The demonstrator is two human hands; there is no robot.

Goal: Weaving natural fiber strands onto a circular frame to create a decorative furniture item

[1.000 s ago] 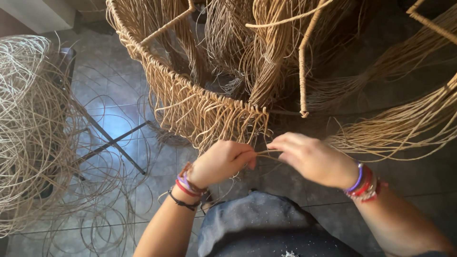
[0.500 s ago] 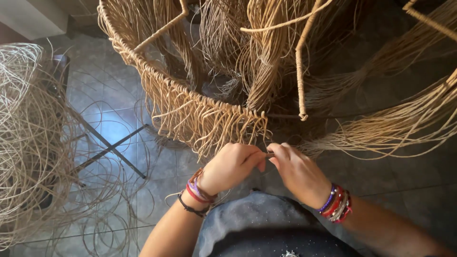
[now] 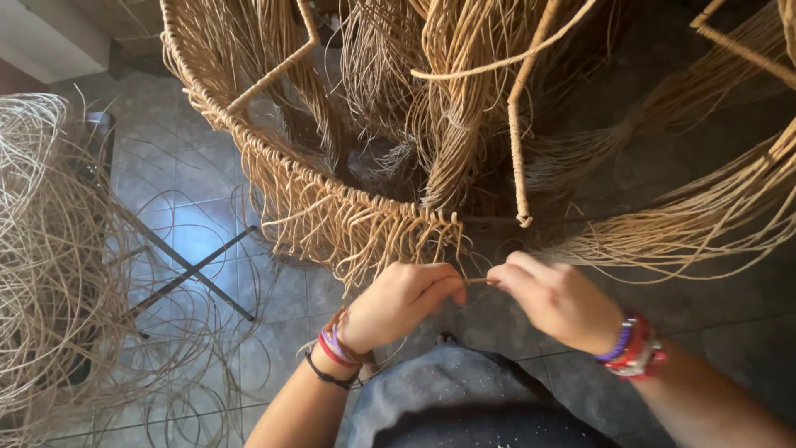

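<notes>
Tiled floor [image 3: 207, 241] lay under me w/ loose cane [image 3: 50, 274] at my left, and my left hand [image 3: 398, 300] & right hand [image 3: 557, 300] each pinched one rattan strand [image 3: 475, 281] just below the basket rim [image 3: 348, 211], best kept taut, I judged.

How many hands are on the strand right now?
2. The left hand pinches the strand from the left, and the right hand pinches it from the right, both just below the woven rim. No other hands show.
</notes>
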